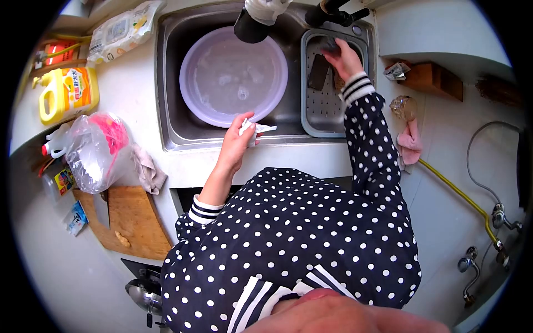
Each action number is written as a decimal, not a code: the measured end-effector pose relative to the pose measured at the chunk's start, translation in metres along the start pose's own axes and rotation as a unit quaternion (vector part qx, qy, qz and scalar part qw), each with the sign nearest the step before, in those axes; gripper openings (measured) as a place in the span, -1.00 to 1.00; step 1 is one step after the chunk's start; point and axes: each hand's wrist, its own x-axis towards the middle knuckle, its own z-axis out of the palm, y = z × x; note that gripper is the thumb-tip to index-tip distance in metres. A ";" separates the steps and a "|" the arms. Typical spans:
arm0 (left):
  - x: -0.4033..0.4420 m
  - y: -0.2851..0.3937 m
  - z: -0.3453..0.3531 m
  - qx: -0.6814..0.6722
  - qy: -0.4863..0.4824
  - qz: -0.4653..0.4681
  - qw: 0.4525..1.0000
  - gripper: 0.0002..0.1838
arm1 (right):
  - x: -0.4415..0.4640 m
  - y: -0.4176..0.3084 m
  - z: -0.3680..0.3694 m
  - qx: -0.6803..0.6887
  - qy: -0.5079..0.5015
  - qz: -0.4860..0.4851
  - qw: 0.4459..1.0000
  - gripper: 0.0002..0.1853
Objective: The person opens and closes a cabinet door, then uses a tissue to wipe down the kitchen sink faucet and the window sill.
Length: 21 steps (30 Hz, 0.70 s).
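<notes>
your white desk [252, 159] runs around the steel sink [179, 131], which likely catches any drips. lilac basin [184, 77] sits in the sink's left part, clear liquid inside, bits of froth on top. grey drainer [325, 133] stands at the right, its floor pierced, presumably so water runs off what lies in it. your left hand [233, 147] is by the basin's near rim, thumb and fingers pinching a crumpled white piece [248, 131], tissue or thin cloth, cannot tell; a light pinch seems enough for something so soft. your right hand [346, 60] reaches over the drainer's far end. dark flat block [318, 72] lies in there, just beside your fingers. smallest: a dark thing [328, 43] gripped at your right fingertips, too blurred to name, probably held that way for control in a tight space.
</notes>
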 end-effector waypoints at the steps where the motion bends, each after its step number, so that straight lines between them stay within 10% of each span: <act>1: -0.002 -0.001 0.000 -0.006 -0.002 0.001 1.000 -0.61 | 0.013 -0.001 0.012 0.030 0.002 -0.022 0.999 -0.68; 9: -0.001 -0.007 -0.010 -0.009 0.037 0.006 0.999 -0.63 | 0.067 0.018 0.045 -0.078 0.121 -0.105 0.984 -0.73; 21: -0.002 0.011 0.003 0.003 0.027 0.038 0.999 -0.63 | 0.049 -0.002 0.071 0.166 0.102 -0.075 0.978 -0.81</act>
